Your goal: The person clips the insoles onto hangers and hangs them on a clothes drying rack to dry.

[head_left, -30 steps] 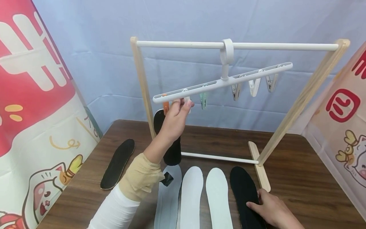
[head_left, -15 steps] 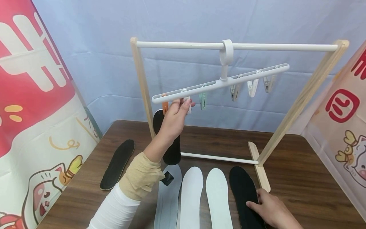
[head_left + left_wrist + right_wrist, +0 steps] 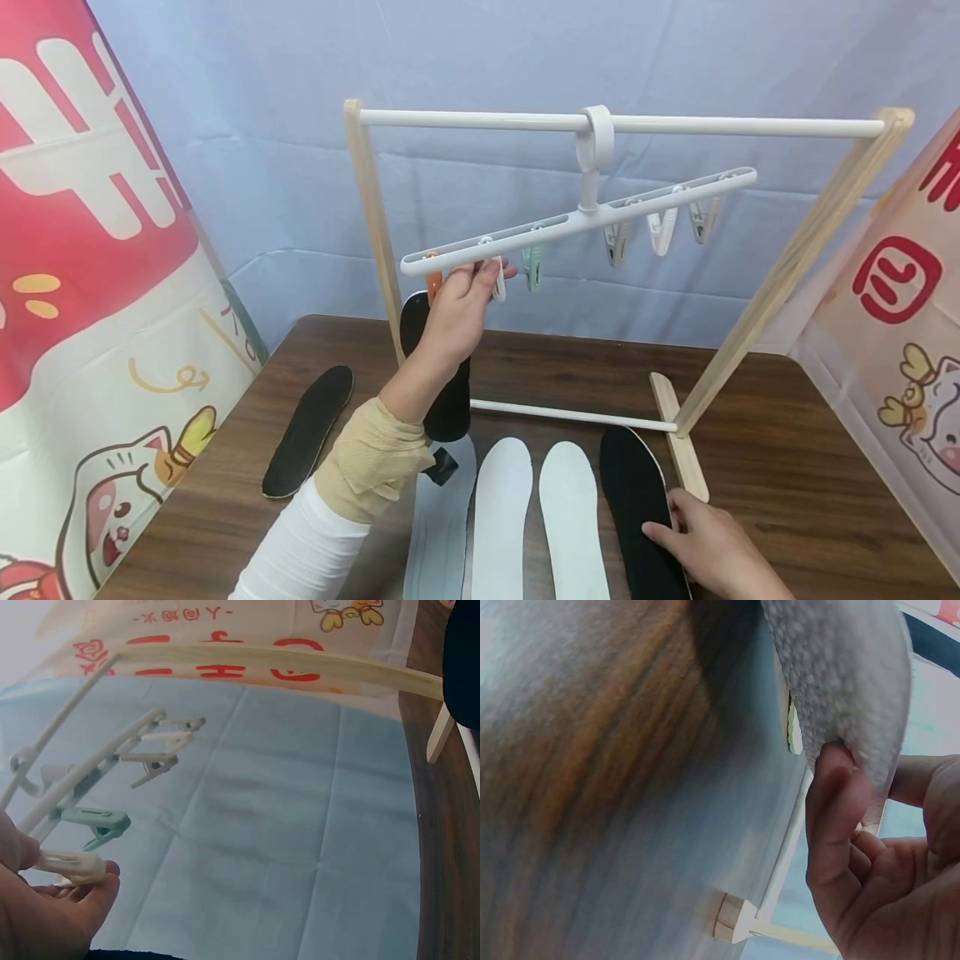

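My left hand [image 3: 459, 312] pinches a white clothespin [image 3: 75, 864] that hangs under the tilted white clip hanger [image 3: 517, 239]. Beside that hand an orange clothespin [image 3: 433, 283] holds a black insole [image 3: 450, 404], partly hidden behind my wrist. To the right on the hanger are a green clothespin [image 3: 532, 267] and several pale ones. My right hand [image 3: 708, 537] grips the edge of another black insole [image 3: 637, 508], thumb on top and fingers beneath. In the right wrist view that insole's pale, pebbled underside [image 3: 847, 675] shows, lifted off the table.
On the wooden table [image 3: 810, 467] lie a grey insole [image 3: 442, 533], two white insoles [image 3: 504, 517] [image 3: 573, 517] and a dark insole [image 3: 309, 429] at the left. A wooden rack [image 3: 787, 275] with a white top rod [image 3: 712, 126] carries the hanger.
The black insole at my right hand has risen slightly, its pale edge now showing. My left hand stays at the white clothespin, which has turned a little.
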`<action>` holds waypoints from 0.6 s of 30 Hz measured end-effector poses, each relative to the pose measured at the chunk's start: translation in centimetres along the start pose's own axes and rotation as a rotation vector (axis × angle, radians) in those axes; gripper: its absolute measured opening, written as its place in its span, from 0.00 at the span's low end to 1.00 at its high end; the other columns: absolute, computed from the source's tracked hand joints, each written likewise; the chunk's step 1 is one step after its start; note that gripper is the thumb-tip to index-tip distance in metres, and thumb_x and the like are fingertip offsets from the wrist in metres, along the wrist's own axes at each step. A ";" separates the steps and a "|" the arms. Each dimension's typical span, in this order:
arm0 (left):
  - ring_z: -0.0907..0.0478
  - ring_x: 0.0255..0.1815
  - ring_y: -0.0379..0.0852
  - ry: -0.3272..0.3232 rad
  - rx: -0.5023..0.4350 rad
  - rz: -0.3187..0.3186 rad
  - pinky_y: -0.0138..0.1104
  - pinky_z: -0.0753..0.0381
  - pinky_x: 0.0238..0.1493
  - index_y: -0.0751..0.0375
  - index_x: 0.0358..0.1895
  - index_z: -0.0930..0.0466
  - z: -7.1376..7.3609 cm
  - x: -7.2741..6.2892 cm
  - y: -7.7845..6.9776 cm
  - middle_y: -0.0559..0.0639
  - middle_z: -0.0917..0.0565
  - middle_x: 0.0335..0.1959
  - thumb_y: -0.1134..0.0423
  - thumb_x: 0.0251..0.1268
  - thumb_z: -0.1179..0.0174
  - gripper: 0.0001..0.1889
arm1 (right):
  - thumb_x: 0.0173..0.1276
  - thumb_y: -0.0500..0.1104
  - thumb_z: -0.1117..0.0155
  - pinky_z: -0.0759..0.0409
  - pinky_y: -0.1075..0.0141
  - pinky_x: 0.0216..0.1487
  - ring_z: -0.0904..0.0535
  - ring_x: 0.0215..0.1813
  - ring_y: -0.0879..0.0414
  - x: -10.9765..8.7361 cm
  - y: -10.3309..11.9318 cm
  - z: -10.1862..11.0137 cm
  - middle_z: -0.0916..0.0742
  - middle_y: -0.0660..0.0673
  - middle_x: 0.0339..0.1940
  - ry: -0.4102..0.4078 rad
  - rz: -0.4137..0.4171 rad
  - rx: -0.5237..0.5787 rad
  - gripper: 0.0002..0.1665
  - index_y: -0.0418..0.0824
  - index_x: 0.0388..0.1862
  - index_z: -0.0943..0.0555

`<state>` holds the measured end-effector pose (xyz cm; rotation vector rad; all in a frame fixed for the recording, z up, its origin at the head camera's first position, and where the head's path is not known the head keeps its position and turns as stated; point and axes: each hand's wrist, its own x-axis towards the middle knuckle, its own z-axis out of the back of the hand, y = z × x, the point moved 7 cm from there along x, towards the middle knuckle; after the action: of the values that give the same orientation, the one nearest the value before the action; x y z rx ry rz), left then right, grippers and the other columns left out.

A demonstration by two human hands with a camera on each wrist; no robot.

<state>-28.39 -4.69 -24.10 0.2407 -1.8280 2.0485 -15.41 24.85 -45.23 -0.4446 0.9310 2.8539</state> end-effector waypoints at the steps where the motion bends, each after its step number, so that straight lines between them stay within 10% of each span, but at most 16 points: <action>1: 0.23 0.66 0.51 -0.001 0.000 -0.002 0.46 0.29 0.69 0.67 0.71 0.35 0.0 0.0 0.0 0.63 0.21 0.63 0.59 0.84 0.57 0.22 | 0.68 0.48 0.30 0.37 0.64 0.24 0.34 0.21 0.55 -0.1 0.1 0.1 0.32 0.49 0.19 -0.001 0.001 -0.001 0.21 0.42 0.30 0.33; 18: 0.18 0.60 0.51 -0.016 -0.008 0.010 0.45 0.26 0.65 0.66 0.69 0.32 0.2 -0.1 0.1 0.62 0.19 0.58 0.59 0.83 0.54 0.20 | 0.69 0.49 0.31 0.41 0.66 0.24 0.41 0.21 0.59 -0.5 1.4 0.8 0.35 0.51 0.19 -0.037 0.078 -0.059 0.22 0.43 0.28 0.34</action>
<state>-28.40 -4.90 -24.18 0.2467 -1.8496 2.0517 -15.36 24.18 -43.65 -0.3679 0.8792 2.9554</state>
